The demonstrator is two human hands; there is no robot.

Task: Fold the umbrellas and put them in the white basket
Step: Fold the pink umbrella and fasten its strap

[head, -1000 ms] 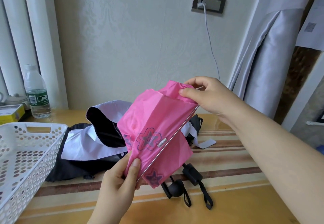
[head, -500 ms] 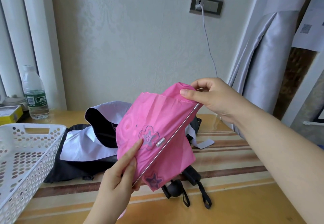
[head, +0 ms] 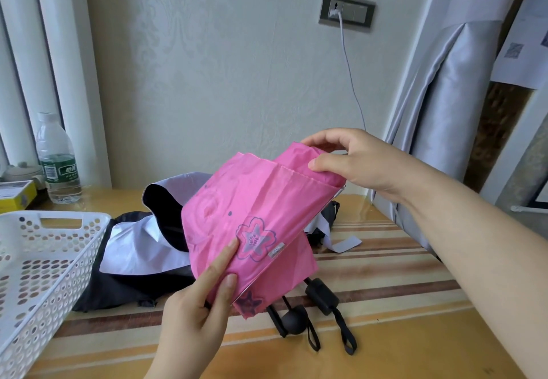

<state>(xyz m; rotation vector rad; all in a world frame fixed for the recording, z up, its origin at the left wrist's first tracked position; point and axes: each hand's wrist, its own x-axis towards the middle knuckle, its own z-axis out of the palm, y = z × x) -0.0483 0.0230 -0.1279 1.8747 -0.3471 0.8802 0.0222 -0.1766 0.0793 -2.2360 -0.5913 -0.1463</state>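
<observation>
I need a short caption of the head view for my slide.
Both hands hold a pink umbrella above the table, white basket at left.

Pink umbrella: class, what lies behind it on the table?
Behind the pink umbrella lies a black-and-white umbrella with black handles poking out below. Its middle part is covered.

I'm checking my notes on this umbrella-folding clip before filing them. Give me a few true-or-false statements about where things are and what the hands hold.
1. Both hands hold the pink umbrella. True: the left hand pinches its lower end, the right hand its upper end.
2. The white basket already holds an umbrella. False: none shows in the part visible.
3. A black and white umbrella lies on the table behind the pink one. True.
4. The water bottle stands inside the basket. False: it stands on the table behind it.
</observation>
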